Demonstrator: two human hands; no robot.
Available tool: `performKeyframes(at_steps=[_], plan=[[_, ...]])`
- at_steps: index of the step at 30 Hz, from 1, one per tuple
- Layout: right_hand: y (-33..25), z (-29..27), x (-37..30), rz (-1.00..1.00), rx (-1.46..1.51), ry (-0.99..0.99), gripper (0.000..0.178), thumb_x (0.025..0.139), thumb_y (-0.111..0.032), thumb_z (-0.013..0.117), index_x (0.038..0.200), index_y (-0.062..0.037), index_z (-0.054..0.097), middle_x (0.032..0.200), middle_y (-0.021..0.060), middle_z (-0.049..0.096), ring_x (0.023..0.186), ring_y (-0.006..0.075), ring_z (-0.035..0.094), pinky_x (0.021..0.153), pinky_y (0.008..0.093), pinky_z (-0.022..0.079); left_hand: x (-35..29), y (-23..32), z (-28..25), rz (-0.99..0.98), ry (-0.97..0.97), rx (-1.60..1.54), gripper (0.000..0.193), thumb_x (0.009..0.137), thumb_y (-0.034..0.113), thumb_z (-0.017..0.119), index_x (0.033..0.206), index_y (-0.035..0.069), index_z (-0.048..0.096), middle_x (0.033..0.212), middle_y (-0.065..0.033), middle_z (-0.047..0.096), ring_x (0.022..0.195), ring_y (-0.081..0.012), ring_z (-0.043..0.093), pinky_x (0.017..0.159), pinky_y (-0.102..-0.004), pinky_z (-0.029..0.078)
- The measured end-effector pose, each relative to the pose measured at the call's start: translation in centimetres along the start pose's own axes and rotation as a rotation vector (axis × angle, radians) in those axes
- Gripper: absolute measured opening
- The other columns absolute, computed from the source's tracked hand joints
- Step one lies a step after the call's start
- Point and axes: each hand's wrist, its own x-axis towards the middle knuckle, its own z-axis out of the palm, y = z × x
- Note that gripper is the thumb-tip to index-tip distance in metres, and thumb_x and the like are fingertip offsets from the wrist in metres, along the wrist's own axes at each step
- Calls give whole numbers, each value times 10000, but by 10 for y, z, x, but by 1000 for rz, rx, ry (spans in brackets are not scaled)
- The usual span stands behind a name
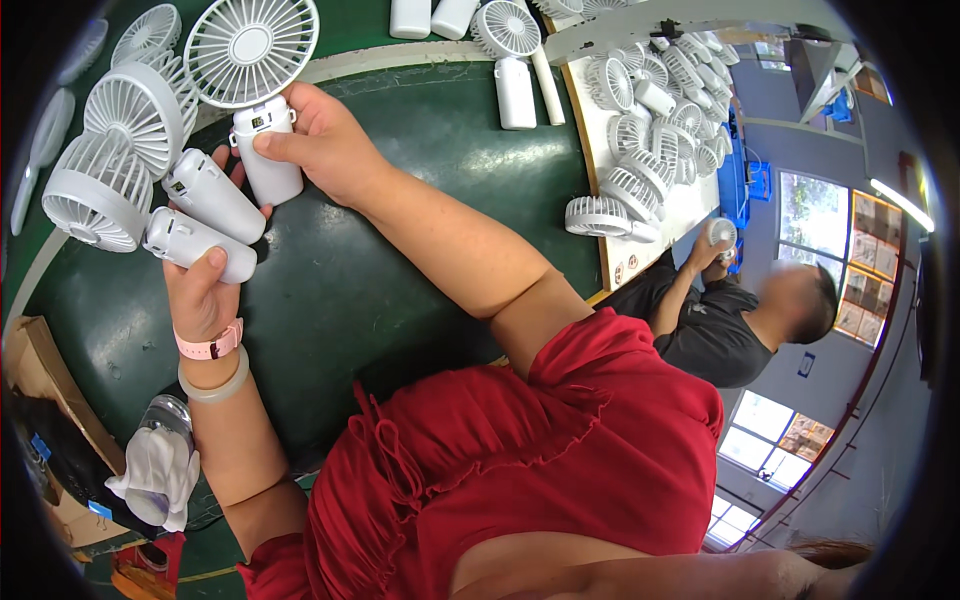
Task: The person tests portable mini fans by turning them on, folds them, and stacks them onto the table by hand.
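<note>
Fan (257,98) gripped by handle (272,175) in right hand (325,145), likely sparing grille (250,45); two fans (215,200) clasped together in left hand (203,295), over table (450,130).

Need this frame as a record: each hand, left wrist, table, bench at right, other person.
left_hand: left hand, thumb on lower fan; fingers show past second fan
right_hand: right hand grips upright fan by its handle
left_wrist: pink strap, pale bangle
table: green, more white fans along far side
bench: white, fans piled on it
other_person: dark top, holding small fan
</note>
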Motion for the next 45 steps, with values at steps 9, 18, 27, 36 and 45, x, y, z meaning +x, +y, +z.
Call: performKeyframes(at_steps=[9,18,27,36,45], plan=[[7,31,-27,-255,-597,-187,981,687,-414,711,1347,27,134,1335,188,229,1273,295,191,1063,366,127,-8,-6,-29,-46,117,309,587,701,39,667,1202,-24,367,1129,-121,499,1046,-225,498,909,-359,395],[-45,-1,-98,25,893,-230,525,634,-202,630,1108,-2,530,1065,153,590,957,295,574,898,407,430,-78,-15,143,605,-294,1724,677,745,7,561,1342,46,244,1374,-258,209,1222,-537,195,1005,-540,222],[-131,-69,-172,-368,647,-490,866,641,-573,666,1312,-136,339,1359,217,270,1229,391,323,993,542,290,-70,-61,164,754,-550,1298,242,642,-60,542,842,63,602,1027,-126,547,1043,-347,483,877,-457,388],[-234,-163,-287,-548,-32,432,631,686,-232,650,1211,29,418,1182,178,503,1092,328,495,948,451,396,50,-142,176,631,-356,1690,516,697,50,606,1191,154,495,1220,-188,411,1130,-369,376,949,-431,333],[-246,-333,-352,-260,-230,1349,334,772,-192,656,1046,-37,544,935,36,588,834,166,569,741,316,462,120,-186,208,256,-166,1874,484,710,405,627,1163,265,528,1116,-154,461,1022,-337,447,827,-451,408]])
